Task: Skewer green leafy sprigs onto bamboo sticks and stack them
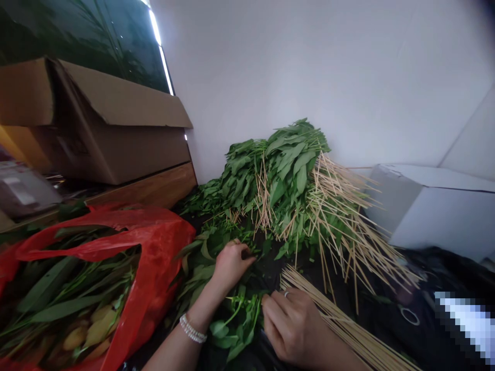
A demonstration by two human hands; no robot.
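My left hand point(233, 264) is closed in a pinch above the dark surface, beside loose green leaves point(201, 278); what its fingertips hold, if anything, is too small to make out. Lower and to the right, my right hand point(292, 322) is closed, with the fingers curled in. A leafy green sprig point(240, 324) sits at its thumb and fingertips and seems gripped there. Under and beside the right hand lies a sheaf of thin wooden skewers point(348, 324). Farther back, greens threaded on skewers point(286, 165) are heaped against the wall, their bare sticks point(348, 216) fanning to the right.
At left, a red plastic bag point(154, 247) holds long leaves and some yellowish round pieces. Behind it, an open cardboard box point(127, 144) rests on a wooden ledge point(154, 185). A white box point(436, 206) stands at right, near black plastic point(444, 268). A white wall point(309, 62) closes the back.
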